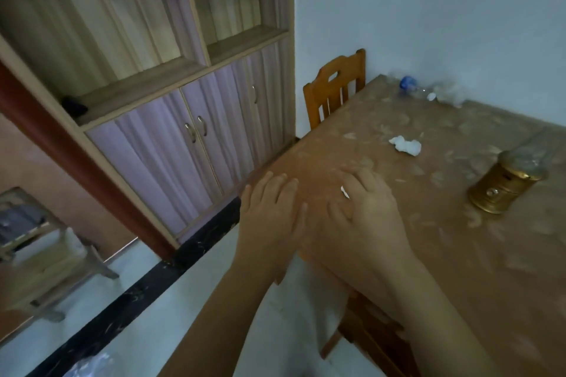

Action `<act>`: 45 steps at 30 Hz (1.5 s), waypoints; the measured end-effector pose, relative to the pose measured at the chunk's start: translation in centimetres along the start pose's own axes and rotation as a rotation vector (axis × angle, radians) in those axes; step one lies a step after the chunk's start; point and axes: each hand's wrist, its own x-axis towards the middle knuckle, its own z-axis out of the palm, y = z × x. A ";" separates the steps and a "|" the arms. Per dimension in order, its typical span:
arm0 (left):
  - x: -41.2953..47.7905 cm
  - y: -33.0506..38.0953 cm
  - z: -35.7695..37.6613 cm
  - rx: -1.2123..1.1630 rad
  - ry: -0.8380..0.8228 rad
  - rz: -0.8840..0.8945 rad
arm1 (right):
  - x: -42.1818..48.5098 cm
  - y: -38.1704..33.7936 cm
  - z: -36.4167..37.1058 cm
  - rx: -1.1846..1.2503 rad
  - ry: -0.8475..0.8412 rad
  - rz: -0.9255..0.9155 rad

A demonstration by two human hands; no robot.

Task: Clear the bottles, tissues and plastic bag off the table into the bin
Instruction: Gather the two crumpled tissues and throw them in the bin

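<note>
A crumpled white tissue (pixel 405 145) lies on the brown patterned table (pixel 444 239), beyond my hands. At the far corner by the wall a clear bottle with a blue cap (pixel 412 86) lies beside crinkled clear plastic (pixel 448 94). My left hand (pixel 271 217) hovers flat at the table's near-left edge, fingers spread, holding nothing. My right hand (pixel 366 205) rests palm down on the table with a small white scrap (pixel 345 192) showing between its fingers. At the bottom left, a bit of clear plastic (pixel 92 361) shows on the floor; whether it belongs to a bin I cannot tell.
A gold canister with a clear lid (pixel 507 185) stands on the table to the right. An orange wooden chair (pixel 335 89) is pushed in at the far side, another chair (pixel 367 333) under the near edge. A shelf cabinet (pixel 171 95) fills the left wall.
</note>
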 end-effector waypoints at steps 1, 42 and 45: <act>0.9 -0.5 0.7 -0.020 -0.010 0.021 | 0.7 0.5 0.5 -0.010 -0.002 0.025; 33.9 2.4 38.7 -0.290 -0.674 0.675 | 13.8 27.6 11.3 -0.348 0.152 1.046; 34.3 3.6 41.1 -0.277 -0.705 0.669 | 13.3 28.8 11.6 -0.341 0.144 1.091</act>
